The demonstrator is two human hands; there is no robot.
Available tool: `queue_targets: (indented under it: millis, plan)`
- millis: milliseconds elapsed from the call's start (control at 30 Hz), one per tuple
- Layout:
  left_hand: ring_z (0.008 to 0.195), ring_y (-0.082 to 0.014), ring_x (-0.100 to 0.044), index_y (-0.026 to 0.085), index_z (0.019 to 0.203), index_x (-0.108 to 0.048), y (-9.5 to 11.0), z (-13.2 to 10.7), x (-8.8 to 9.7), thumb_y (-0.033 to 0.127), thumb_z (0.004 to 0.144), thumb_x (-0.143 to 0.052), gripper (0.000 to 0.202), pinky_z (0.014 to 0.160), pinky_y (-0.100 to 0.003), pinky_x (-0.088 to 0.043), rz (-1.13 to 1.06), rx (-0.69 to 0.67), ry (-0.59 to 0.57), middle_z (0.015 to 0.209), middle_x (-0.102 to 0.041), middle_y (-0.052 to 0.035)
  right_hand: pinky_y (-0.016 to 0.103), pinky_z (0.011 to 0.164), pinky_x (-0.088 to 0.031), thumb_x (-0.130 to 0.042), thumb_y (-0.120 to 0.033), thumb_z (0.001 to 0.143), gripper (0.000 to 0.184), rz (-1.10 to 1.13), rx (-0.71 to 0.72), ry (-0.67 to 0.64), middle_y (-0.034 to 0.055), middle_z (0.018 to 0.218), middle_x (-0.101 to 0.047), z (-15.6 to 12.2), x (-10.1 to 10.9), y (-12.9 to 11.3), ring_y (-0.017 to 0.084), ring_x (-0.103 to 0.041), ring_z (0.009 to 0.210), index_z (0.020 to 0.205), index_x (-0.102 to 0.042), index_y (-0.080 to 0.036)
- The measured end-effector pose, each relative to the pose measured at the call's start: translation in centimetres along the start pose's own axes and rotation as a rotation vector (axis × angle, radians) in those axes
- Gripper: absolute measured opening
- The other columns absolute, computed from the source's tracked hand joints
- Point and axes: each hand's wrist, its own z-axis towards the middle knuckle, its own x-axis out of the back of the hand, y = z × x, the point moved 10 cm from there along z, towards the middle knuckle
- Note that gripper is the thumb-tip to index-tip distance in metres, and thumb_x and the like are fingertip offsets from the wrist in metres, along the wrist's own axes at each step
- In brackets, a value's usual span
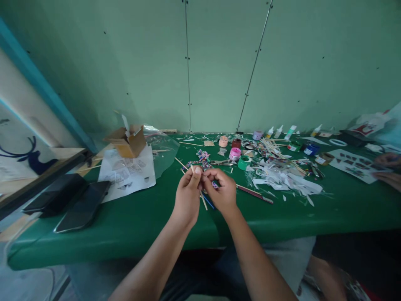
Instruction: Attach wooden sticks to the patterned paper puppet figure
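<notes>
My left hand (187, 195) is closed, with thumb and index finger pinched on a thin wooden stick (203, 200) that slants down between my hands. Against its fingertips, my right hand (222, 190) is also pinched; whatever it grips is too small or hidden to make out. Just beyond my fingers lies a cluster of small multicoloured patterned pieces (203, 156), partly covered by the hands. Another pale stick (181, 163) pokes out to the left of them. A blue rod (208, 201) lies on the table below my hands.
Paint jars, such as a pink one (234, 154) and a green one (244, 162), stand behind my right hand. Paper scraps (286, 177) and sticks pile up rightward. A cardboard box (128, 142), printed sheet (145, 177) and phone (83, 207) lie left. Another person's hand (388, 177) is far right.
</notes>
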Motion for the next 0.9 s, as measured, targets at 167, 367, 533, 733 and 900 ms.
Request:
queue_targets:
  millis: [167, 367, 533, 733, 900]
  plan:
    - [0.058, -0.0089, -0.037, 0.018, 0.072, -0.049, 0.7, -0.3, -0.6, 0.04, 0.086, -0.058, 0.028, 0.056, -0.022, -0.035, 0.08, -0.045, -0.057, 0.062, -0.037, 0.0032, 0.025, 0.054, -0.044, -0.062, -0.036, 0.083, 0.016, 0.187, -0.149, 0.055, -0.0001, 0.065, -0.063, -0.8, 0.4, 1.5, 0.015, -0.059, 0.059, 0.091, -0.066, -0.023]
    - [0.059, -0.0086, -0.031, 0.017, 0.072, -0.049, 1.1, -0.8, -1.4, 0.04, 0.087, -0.058, 0.029, 0.057, -0.022, -0.031, 0.132, -0.089, -0.116, 0.064, -0.034, 0.0039, 0.024, 0.051, -0.039, -0.061, -0.035, 0.083, 0.016, 0.175, -0.124, 0.114, -0.0021, 0.06, -0.056, -0.5, 1.5, 0.8, 0.011, -0.049, 0.053, 0.078, -0.064, -0.021]
    - [0.061, -0.0089, -0.036, 0.016, 0.078, -0.054, 1.8, -1.1, -1.4, 0.04, 0.088, -0.056, 0.026, 0.057, -0.021, -0.031, 0.347, -0.161, -0.168, 0.066, -0.043, 0.0029, 0.022, 0.051, -0.036, -0.059, -0.032, 0.084, 0.016, 0.169, -0.112, 0.075, -0.0035, 0.06, -0.05, -0.7, 1.9, 0.3, 0.01, -0.044, 0.053, 0.075, -0.058, -0.02]
    - [0.068, -0.0097, -0.046, 0.017, 0.082, -0.056, 3.3, -2.1, -1.7, 0.033, 0.089, -0.056, 0.017, 0.062, -0.021, -0.036, 0.508, -0.321, -0.236, 0.075, -0.051, 0.0013, 0.022, 0.051, -0.035, -0.055, -0.03, 0.086, 0.017, 0.231, -0.11, 0.002, -0.0042, 0.06, -0.048, -1.3, 1.5, -0.1, 0.01, -0.044, 0.053, 0.072, -0.053, -0.02]
    - [0.071, -0.0106, -0.049, 0.018, 0.086, -0.058, 3.9, -2.6, -1.6, 0.031, 0.09, -0.055, 0.014, 0.064, -0.022, -0.038, 0.58, -0.357, -0.242, 0.08, -0.054, 0.0001, 0.021, 0.052, -0.034, -0.055, -0.027, 0.086, 0.015, 0.177, -0.097, -0.015, -0.0046, 0.061, -0.047, -1.8, 1.6, -0.7, 0.009, -0.042, 0.054, 0.073, -0.053, -0.02]
